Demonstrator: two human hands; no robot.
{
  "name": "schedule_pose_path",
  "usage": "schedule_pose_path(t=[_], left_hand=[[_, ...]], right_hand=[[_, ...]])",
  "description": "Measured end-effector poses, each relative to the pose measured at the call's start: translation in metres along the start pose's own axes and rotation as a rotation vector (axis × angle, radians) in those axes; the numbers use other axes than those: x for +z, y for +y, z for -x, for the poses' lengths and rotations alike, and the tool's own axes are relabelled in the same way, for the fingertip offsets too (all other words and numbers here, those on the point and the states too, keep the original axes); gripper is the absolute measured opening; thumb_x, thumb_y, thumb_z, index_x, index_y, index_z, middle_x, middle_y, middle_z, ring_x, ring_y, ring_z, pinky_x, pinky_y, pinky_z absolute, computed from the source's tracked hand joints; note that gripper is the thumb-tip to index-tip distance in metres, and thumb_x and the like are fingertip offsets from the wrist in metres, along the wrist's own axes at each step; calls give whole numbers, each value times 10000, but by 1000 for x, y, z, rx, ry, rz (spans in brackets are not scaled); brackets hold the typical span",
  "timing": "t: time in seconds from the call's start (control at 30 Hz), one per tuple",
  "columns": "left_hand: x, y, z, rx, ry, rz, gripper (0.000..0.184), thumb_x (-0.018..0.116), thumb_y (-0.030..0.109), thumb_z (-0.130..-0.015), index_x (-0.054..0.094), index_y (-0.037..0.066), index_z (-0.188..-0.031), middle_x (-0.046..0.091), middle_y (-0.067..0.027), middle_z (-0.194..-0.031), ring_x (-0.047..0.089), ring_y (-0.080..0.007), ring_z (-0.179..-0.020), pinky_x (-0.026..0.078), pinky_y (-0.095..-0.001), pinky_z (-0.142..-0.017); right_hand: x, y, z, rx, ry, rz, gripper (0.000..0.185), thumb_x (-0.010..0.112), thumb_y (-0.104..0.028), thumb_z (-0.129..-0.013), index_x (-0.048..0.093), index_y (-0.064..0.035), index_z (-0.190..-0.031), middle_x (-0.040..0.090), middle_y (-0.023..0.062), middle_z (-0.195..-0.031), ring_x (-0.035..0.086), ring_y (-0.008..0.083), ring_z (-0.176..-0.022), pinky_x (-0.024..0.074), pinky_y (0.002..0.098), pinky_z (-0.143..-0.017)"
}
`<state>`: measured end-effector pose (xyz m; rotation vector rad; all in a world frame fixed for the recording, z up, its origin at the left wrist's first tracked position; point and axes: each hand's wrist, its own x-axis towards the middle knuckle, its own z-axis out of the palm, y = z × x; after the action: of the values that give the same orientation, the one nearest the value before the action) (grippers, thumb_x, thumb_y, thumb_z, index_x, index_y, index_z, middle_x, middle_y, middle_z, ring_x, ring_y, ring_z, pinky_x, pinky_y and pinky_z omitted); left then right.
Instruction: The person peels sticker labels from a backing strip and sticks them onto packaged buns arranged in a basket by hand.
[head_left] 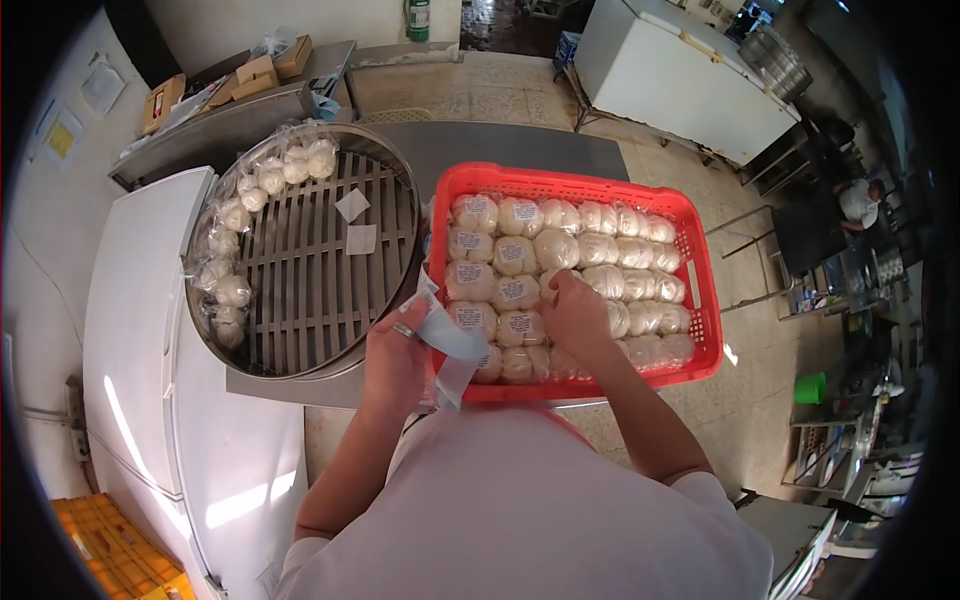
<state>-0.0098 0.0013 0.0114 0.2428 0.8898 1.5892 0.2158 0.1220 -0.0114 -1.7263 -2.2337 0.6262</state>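
Observation:
A red plastic crate [575,178] holds several rows of white round buns wrapped in clear plastic. Printed white labels sit on the packs in the two left columns, such as this labelled bun pack [515,255]. My left hand [393,362] is closed on a curling strip of labels [455,342], beside the crate's left wall. Over the third column, my right hand [577,315] has its fingers pinched together at a bun pack; whatever lies between the fingertips is hidden. Farther right, the bun packs [636,253] show no labels.
Left of the crate stands a round metal steamer tray [262,372] with wrapped buns [232,290] along its edge and two small paper squares [357,222] on its slats. A white freezer [680,80] stands behind. Another person [860,203] is far right.

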Motion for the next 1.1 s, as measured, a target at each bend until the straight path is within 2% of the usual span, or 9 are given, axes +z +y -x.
schedule_pose_path(t=[0.17,0.27,0.37,0.47,0.57,0.67,0.77,0.97,1.1], left_hand=[[16,-3,8,10,28,-99,238,648,142,-1003,663,-80,-1085,713,-136,-1023,703,-213,-936,595,-364,-840],[11,-5,5,-49,-9,-72,227,614,103,-1011,646,-77,-1144,703,-127,-1089,677,-208,-1016,535,-364,-959],[21,-5,8,-30,46,-93,240,646,155,-1007,662,-76,-1068,705,-130,-990,705,-207,-912,608,-357,-807],[17,-4,11,-14,30,-107,236,642,156,-1009,660,-74,-1059,701,-126,-980,709,-211,-913,610,-357,-800],[10,-9,9,-33,16,-112,234,638,152,-1010,658,-74,-1063,701,-129,-983,713,-216,-903,618,-358,-787],[15,-8,11,-47,19,-136,240,640,156,-1009,654,-78,-1063,699,-126,-986,715,-216,-876,623,-358,-786],[20,-3,18,-39,11,-133,234,643,150,-1006,670,-75,-1063,704,-128,-976,712,-204,-854,628,-350,-767],[13,-18,16,84,-47,-445,196,648,105,-990,708,-57,-1084,722,-95,-960,703,-171,-863,616,-330,-743],[17,-16,23,5,-110,-453,195,617,55,-979,688,-57,-1121,719,-92,-1071,685,-165,-942,557,-325,-842]], right_hand=[[-23,-25,13,-303,21,-407,163,722,-169,-890,707,-11,-926,715,157,-954,701,324,-805,557,427,-741],[-5,-19,13,-472,-126,-159,158,715,-131,-889,719,-7,-987,704,153,-909,693,313,-781,557,410,-729],[16,1,8,-410,-118,-205,208,740,-137,-861,728,-13,-1028,692,148,-903,684,310,-772,555,406,-729],[-13,-17,5,-226,-92,-502,238,706,-183,-852,736,-29,-1032,675,173,-910,657,364,-913,529,460,-872],[-6,-8,-2,-449,-141,-206,249,772,-159,-816,736,-26,-1024,671,150,-891,661,323,-853,548,413,-814],[19,2,6,-557,-138,-59,307,797,-171,-786,733,-18,-1044,661,159,-907,645,339,-857,542,412,-836],[5,2,4,-555,6,-71,300,797,-152,-817,724,1,-1064,673,140,-968,659,281,-846,546,374,-798],[-41,-57,22,-189,-376,-995,213,756,-28,-883,713,12,-1088,692,75,-960,642,109,-845,530,275,-737],[-28,-78,31,-285,-296,-853,233,752,-24,-871,707,9,-1097,697,88,-909,646,147,-791,528,301,-709]])
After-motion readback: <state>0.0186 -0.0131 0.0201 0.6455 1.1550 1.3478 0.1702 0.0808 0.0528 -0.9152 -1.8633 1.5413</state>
